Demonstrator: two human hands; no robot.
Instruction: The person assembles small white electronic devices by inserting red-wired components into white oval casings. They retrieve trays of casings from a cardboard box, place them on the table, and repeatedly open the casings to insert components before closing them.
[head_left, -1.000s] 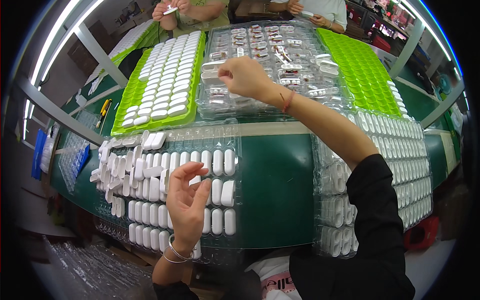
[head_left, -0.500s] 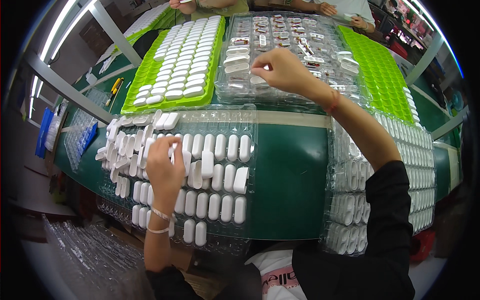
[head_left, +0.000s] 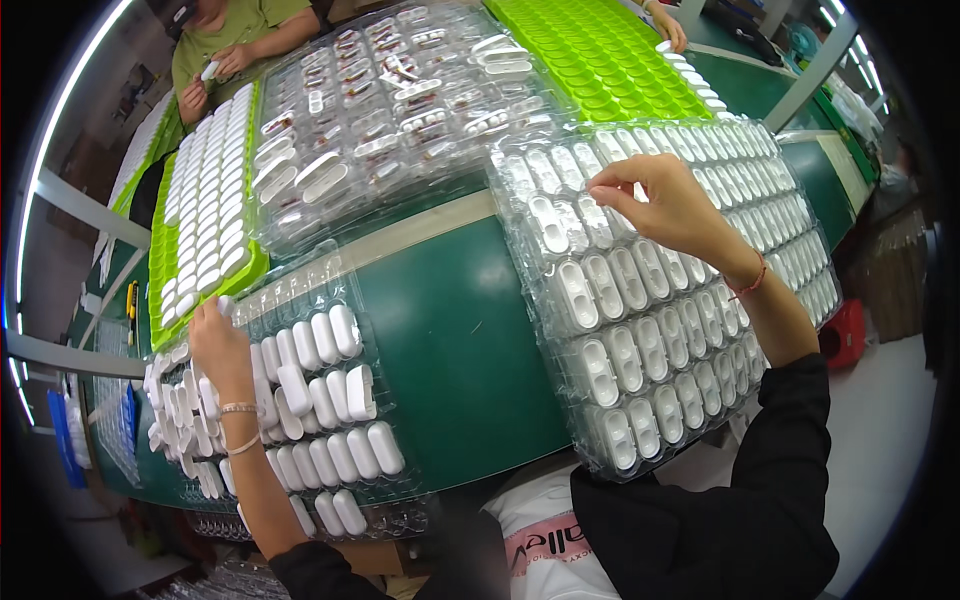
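On the left, my left hand [head_left: 221,345] is closed with its fingertips around a small white oval case piece [head_left: 226,305], above the edge of a clear blister tray [head_left: 385,487]. That tray carries rows of white oval cases [head_left: 322,338] and a loose heap of white case shells [head_left: 180,410]. Over on the right, my right hand [head_left: 665,205] hovers with thumb and forefinger pinched above a stack of clear trays [head_left: 580,405] filled with white oval trays with hollows [head_left: 627,278]. Whatever lies between those fingertips is too small to make out.
Green table [head_left: 460,340] lies between the trays. Behind stand a clear tray stack with open cases and small parts [head_left: 375,135], a bright green tray of white cases [head_left: 165,265] and a green tray with bare hollows [head_left: 590,55]. A co-worker's hands [head_left: 235,60] hold a white piece.
The view has turned to the right. My right hand has left the back tray stack and is now over the right-hand trays. My left hand has moved toward the left tray's far edge.
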